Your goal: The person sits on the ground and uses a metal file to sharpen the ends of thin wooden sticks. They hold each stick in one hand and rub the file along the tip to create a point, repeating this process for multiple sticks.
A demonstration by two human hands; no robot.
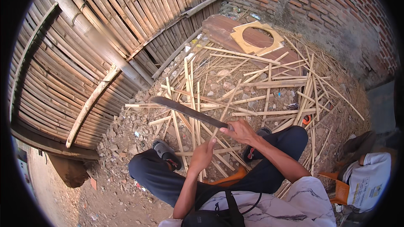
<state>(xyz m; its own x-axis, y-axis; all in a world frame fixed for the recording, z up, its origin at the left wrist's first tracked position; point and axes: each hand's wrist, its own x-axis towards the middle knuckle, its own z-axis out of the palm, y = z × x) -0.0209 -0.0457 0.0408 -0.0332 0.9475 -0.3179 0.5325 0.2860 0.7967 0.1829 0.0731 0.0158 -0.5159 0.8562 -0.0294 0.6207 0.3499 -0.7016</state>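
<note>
My right hand is closed round the handle of a machete. Its long dark blade points to the far left, above the strips on the ground. Lower and to the left, my left hand is wrapped round the near end of a thin bamboo strip, its thumb pointing up. That strip slants away to the far right and passes by the blade close to the handle. Whether blade and strip touch, I cannot tell. Between and beyond my feet lie several loose pale bamboo strips, crossing one another.
Rubble covers the ground. A bamboo fence stands left, a brick wall at the far right. A board with a round hole lies at the back. An orange-and-black round object and a white printed cloth are right.
</note>
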